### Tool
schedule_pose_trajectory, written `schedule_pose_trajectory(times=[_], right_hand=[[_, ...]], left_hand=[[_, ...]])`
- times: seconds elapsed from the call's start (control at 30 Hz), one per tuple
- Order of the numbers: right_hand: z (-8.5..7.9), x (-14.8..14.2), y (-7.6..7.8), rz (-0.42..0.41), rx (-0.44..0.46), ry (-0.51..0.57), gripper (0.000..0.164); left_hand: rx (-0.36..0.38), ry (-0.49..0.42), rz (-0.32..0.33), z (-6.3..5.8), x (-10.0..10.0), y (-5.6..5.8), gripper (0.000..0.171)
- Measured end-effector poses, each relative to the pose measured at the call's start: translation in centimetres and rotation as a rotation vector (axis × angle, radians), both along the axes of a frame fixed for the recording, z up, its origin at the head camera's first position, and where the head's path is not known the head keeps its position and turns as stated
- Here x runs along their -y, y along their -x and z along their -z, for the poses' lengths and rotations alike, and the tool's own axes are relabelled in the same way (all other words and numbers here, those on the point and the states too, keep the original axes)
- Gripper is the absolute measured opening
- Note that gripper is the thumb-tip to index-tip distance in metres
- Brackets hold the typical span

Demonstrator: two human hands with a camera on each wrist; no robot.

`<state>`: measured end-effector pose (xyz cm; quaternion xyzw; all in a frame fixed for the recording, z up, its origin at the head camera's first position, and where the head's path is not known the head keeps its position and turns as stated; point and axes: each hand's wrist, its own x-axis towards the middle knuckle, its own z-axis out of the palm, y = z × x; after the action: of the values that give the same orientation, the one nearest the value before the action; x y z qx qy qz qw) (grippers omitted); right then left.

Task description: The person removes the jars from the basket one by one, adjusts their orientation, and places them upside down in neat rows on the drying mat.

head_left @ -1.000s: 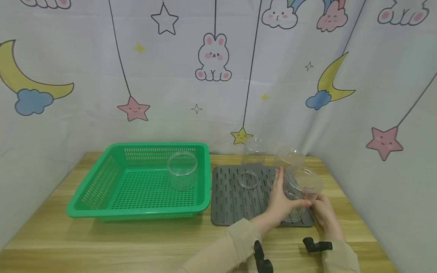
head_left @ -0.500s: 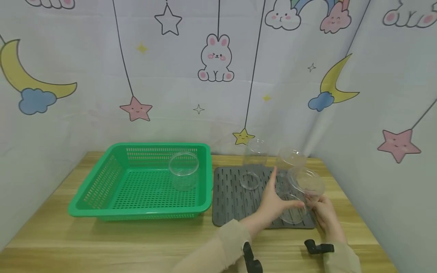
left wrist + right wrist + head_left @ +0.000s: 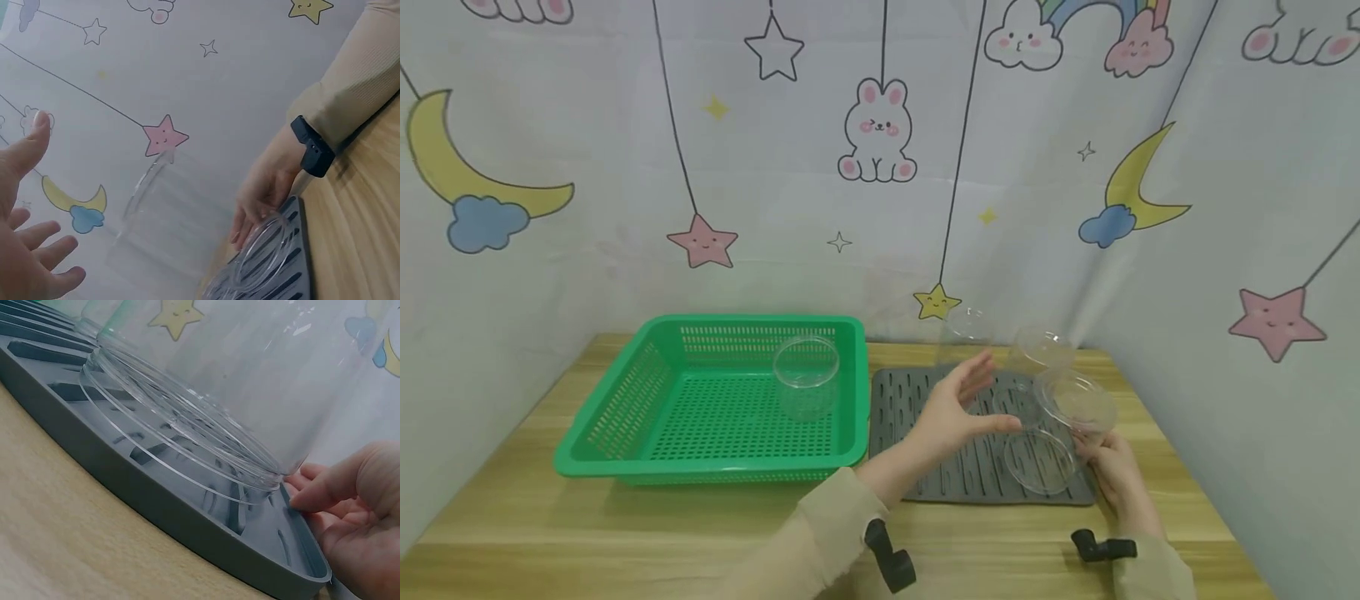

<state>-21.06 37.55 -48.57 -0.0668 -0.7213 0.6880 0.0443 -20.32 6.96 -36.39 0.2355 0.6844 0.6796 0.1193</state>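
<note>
A clear plastic jar (image 3: 1078,402) stands on the front right of the grey ribbed mat (image 3: 955,479), its wide ring resting low over the ribs. My right hand (image 3: 1112,468) is beside the foot of this jar. In the right wrist view the thumb and loosely bent fingers (image 3: 325,490) are right at the ring's edge, by the mat's corner. To the left, my left hand (image 3: 940,421) hovers over the mat, thumb and fingers spread and holding nothing. In the left wrist view its fingers (image 3: 47,253) are apart from the jar.
Two more clear jars, one at the back middle (image 3: 966,333) and one at the back right (image 3: 1041,350), stand on the mat. A green basket (image 3: 707,468) to the left holds another clear jar (image 3: 806,383). A printed curtain (image 3: 775,183) hangs behind the wooden table (image 3: 647,533).
My left hand has drawn away from the front jar and moved left over the mat. My right hand has stayed by the jar's foot.
</note>
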Motion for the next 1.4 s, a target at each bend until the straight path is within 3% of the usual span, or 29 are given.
schedule_pose_trajectory(times=[0.23, 0.33, 0.5, 0.7, 0.97, 1.13, 1.4], right_hand=[[0.1, 0.1, -0.2, -0.003, 0.015, -0.015, 0.048], [0.0, 0.2, -0.2, 0.009, 0.014, -0.014, 0.045], [-0.2, 0.4, -0.1, 0.024, 0.004, -0.024, 0.043], [-0.1, 0.4, -0.1, 0.023, 0.004, -0.013, 0.047], [0.4, 0.3, -0.1, 0.016, -0.022, 0.008, 0.048], [0.5, 0.3, -0.2, 0.017, -0.018, 0.013, 0.045], [0.4, 0.7, 0.1, 0.019, -0.002, 0.000, 0.043]], left_hand=[[-0.135, 0.102, 0.115, -2.3, 4.0, 0.0, 0.080], [-0.185, 0.136, 0.107, -3.2, 5.8, 0.4, 0.079], [-0.197, 0.124, 0.052, -4.0, 8.8, 1.4, 0.079], [-0.150, 0.117, -0.025, -3.7, 12.3, 2.7, 0.077], [-0.110, 0.214, -0.111, -3.6, 16.8, 4.5, 0.080], [-0.056, 0.344, -0.079, -3.1, 19.5, 5.8, 0.090], [-0.040, 0.535, -0.007, -2.3, 23.2, 8.1, 0.103]])
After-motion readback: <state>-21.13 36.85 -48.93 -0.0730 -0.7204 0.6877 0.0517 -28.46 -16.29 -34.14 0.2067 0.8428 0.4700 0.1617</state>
